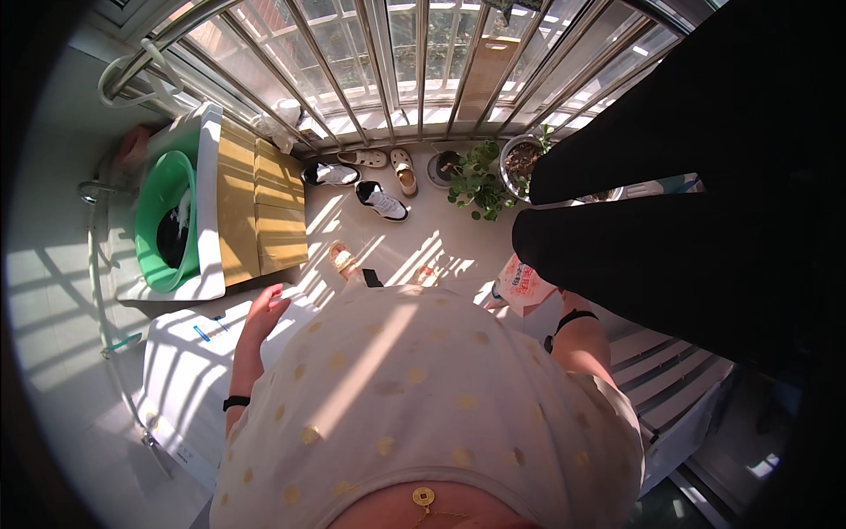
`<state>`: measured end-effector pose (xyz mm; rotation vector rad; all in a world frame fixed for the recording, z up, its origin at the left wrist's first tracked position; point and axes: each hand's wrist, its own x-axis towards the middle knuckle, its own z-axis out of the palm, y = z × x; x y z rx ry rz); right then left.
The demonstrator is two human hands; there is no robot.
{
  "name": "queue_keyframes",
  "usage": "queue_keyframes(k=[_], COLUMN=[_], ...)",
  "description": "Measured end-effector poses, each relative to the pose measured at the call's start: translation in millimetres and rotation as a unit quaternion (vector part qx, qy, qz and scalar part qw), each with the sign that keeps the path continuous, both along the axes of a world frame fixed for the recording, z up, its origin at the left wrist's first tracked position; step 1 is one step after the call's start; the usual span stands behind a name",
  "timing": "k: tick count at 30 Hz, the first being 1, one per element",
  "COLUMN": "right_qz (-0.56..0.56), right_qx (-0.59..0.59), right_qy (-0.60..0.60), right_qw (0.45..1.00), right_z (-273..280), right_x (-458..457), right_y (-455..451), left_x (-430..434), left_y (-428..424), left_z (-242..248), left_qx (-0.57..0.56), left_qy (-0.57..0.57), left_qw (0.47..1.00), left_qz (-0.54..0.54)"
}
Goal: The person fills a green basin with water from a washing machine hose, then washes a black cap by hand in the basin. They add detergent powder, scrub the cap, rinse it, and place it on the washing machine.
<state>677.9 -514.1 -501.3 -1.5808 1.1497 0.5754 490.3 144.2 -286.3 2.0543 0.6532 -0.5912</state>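
Note:
My left hand [266, 312] hangs at my side by the white top-loading appliance [192, 357], its fingers apart and nothing in them. On my other side, my right hand [570, 301] is mostly covered by black hanging trousers [634, 264]. A pale plastic bag [523, 285] with red print is right beside that hand. Whether the fingers grip the bag is hidden. Black bands circle both wrists. Ahead on the left, a green basin [147, 218] sits in a white sink [210, 198], with a dark and white item [173, 235] inside it.
Metal railing bars [421, 79] curve along the window. White-and-black sneakers [384, 203] and beige clogs [403, 173] lie on the tiled floor. Leafy potted plants [481, 175] stand to their right. Yellow-brown cabinet doors [261, 205] front the sink; a slatted rack [667, 380] is at right.

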Motion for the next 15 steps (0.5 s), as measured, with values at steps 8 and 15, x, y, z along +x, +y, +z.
queue_keyframes(k=[8, 15], right_qz=[-0.026, -0.033], right_qx=[0.059, 0.096], right_qy=[-0.021, -0.014], right_qw=[0.998, 0.995], right_z=[-6, 8], right_x=[38, 21], right_y=[38, 66], left_x=[-3, 24], left_y=[1, -1], left_z=[14, 35], left_qx=[-0.018, -0.056], left_qy=[0.005, -0.019], left_qw=[0.998, 0.997], left_qz=[0.068, 0.057])
